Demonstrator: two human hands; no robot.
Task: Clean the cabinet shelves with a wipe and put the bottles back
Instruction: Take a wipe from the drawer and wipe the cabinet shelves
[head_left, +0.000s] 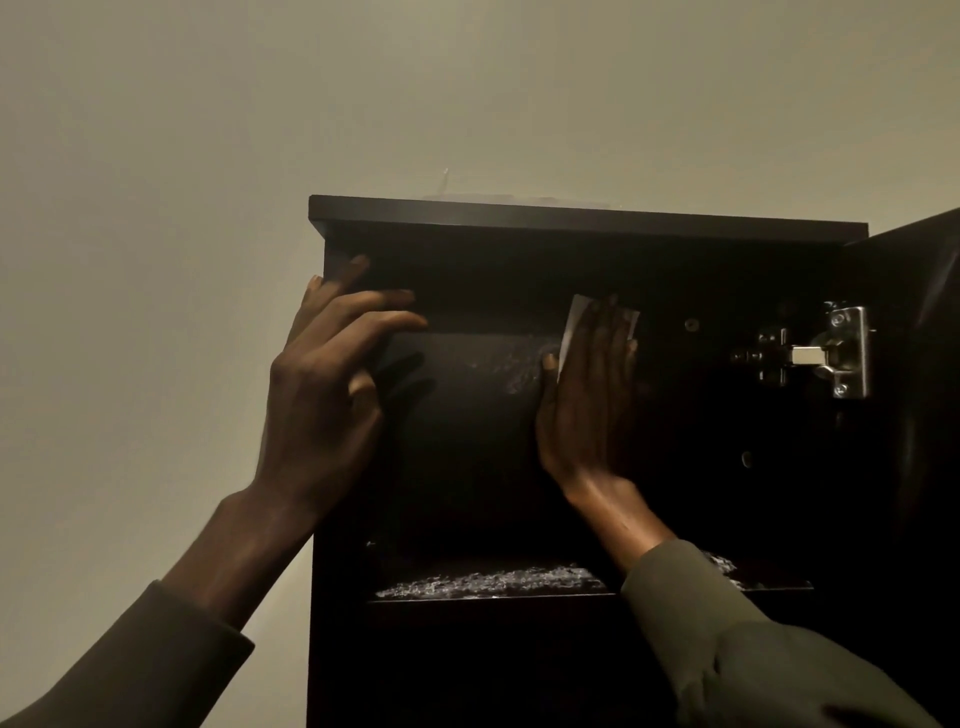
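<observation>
- The cabinet (519, 218) is very dark brown, almost black.
- The wipe (571, 317) is white.
- The wall (156, 156) at 10 o'clock is pale beige.
- The hinge (831, 353) at 3 o'clock is shiny silver.
- The sleeve (727, 649) is dull green.

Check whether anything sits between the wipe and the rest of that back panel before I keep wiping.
Nothing visible does. The right hand presses the wipe flat on the back panel; no bottles show in that compartment.
</observation>
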